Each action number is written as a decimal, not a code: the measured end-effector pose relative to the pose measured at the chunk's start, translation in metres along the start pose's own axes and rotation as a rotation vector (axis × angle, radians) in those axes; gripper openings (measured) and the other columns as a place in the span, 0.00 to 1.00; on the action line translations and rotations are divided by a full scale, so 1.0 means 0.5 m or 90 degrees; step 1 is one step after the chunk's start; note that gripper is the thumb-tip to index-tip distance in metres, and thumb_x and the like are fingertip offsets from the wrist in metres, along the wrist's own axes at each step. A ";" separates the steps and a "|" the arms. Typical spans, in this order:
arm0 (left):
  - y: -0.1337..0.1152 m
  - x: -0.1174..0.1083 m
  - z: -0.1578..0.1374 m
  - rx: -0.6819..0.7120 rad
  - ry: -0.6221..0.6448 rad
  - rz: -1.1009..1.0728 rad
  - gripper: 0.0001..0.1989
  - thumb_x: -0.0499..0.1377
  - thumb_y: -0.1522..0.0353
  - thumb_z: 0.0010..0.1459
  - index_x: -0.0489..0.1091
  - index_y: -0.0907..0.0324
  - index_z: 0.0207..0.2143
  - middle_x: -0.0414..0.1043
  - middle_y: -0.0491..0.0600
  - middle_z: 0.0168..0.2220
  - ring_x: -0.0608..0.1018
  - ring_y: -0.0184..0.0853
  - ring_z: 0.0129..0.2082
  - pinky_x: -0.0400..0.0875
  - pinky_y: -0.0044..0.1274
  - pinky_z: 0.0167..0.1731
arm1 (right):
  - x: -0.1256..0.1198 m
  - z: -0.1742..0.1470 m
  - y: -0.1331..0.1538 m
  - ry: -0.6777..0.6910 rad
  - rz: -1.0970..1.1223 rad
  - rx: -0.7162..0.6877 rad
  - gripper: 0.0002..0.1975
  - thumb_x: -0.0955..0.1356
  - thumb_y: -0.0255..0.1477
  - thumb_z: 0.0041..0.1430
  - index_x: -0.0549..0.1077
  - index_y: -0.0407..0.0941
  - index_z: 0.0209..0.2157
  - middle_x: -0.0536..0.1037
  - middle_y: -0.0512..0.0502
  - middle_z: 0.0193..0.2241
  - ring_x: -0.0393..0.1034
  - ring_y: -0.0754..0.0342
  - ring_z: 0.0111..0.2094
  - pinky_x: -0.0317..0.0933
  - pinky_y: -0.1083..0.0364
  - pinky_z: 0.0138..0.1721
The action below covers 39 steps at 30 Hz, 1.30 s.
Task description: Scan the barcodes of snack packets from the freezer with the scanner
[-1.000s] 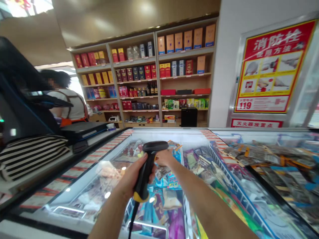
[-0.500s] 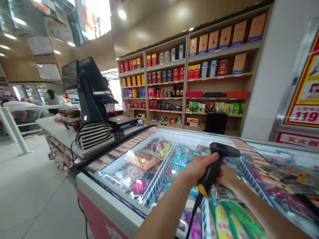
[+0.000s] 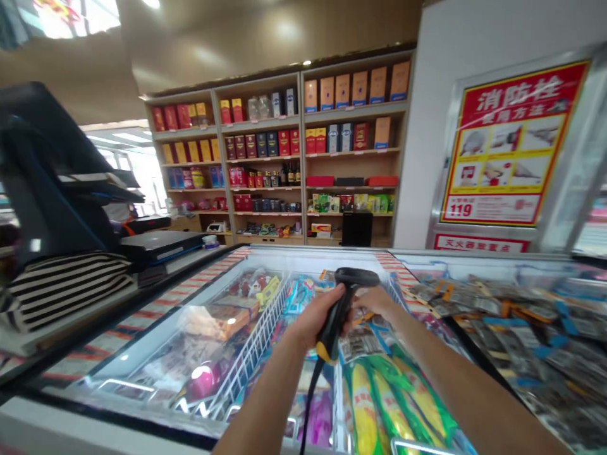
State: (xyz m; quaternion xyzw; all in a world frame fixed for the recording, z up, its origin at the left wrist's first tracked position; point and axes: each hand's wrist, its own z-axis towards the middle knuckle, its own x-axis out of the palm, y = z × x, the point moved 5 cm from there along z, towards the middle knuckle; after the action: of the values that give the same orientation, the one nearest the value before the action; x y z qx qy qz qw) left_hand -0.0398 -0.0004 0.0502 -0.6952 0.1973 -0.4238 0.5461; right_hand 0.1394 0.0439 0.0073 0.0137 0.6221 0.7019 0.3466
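I see yellow corn packs (image 3: pixel 372 404) lying by the near edge of the freezer (image 3: pixel 52 423). Farther in, above the freezer's middle, my left hand (image 3: pixel 317 319) has its grip wrapped around the handle of the black-and-yellow scanner (image 3: pixel 334 321). My right hand (image 3: pixel 377 301) is just beyond it; I can't tell that grip's state. Past the far edge stand shelves (image 3: pixel 265 169).

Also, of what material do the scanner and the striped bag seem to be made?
Scanner: probably hard plastic, mostly matt black; its shell looks smooth and moulded. Striped bag: likely cloth, dull finish; its stripes bend over soft-looking sides.
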 end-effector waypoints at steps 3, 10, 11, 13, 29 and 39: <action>-0.015 -0.004 -0.013 -0.002 0.020 0.004 0.21 0.51 0.55 0.49 0.64 0.64 0.36 0.65 0.45 0.20 0.67 0.24 0.15 0.59 0.16 0.14 | -0.055 -0.019 -0.014 -0.054 0.049 0.049 0.11 0.69 0.29 0.33 0.69 0.42 0.25 0.72 0.49 0.20 0.67 0.54 0.26 0.60 0.58 0.25; -0.008 0.022 -0.035 -0.031 0.025 0.065 0.20 0.54 0.55 0.46 0.64 0.64 0.31 0.66 0.47 0.21 0.67 0.25 0.15 0.59 0.17 0.14 | -0.184 -0.099 -0.071 -0.117 0.407 0.196 0.09 0.67 0.29 0.41 0.64 0.44 0.28 0.69 0.55 0.17 0.65 0.60 0.18 0.61 0.60 0.21; -0.004 0.028 -0.036 -0.035 0.032 0.075 0.19 0.54 0.55 0.46 0.64 0.64 0.30 0.66 0.48 0.21 0.67 0.25 0.15 0.58 0.17 0.14 | -0.194 -0.109 -0.079 -0.134 0.472 0.211 0.09 0.67 0.28 0.41 0.64 0.44 0.27 0.68 0.55 0.16 0.65 0.60 0.18 0.62 0.59 0.21; 0.004 0.041 -0.037 -0.040 0.048 0.091 0.19 0.55 0.56 0.46 0.64 0.65 0.28 0.66 0.48 0.21 0.67 0.25 0.15 0.58 0.17 0.14 | -0.202 -0.125 -0.090 -0.162 0.568 0.223 0.09 0.67 0.25 0.40 0.64 0.43 0.27 0.69 0.54 0.16 0.67 0.59 0.19 0.63 0.58 0.23; 0.026 0.061 -0.041 -0.050 0.104 0.238 0.17 0.52 0.57 0.49 0.62 0.64 0.26 0.64 0.46 0.20 0.65 0.23 0.15 0.54 0.16 0.15 | -0.177 -0.144 -0.123 -0.215 0.728 0.231 0.05 0.63 0.22 0.47 0.64 0.43 0.29 0.72 0.52 0.19 0.69 0.57 0.22 0.65 0.57 0.28; 0.030 0.065 -0.042 -0.050 0.148 0.287 0.17 0.52 0.57 0.49 0.60 0.64 0.28 0.64 0.46 0.21 0.65 0.22 0.15 0.55 0.15 0.16 | -0.185 -0.145 -0.126 -0.229 0.680 0.235 0.07 0.64 0.22 0.46 0.64 0.43 0.30 0.73 0.51 0.18 0.70 0.56 0.21 0.64 0.58 0.25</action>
State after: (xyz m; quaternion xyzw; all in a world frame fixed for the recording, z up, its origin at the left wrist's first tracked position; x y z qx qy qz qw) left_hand -0.0355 -0.0420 0.0493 -0.6009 0.4250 -0.3608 0.5728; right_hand 0.2066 -0.0661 -0.0263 0.5038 0.5723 0.6460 0.0371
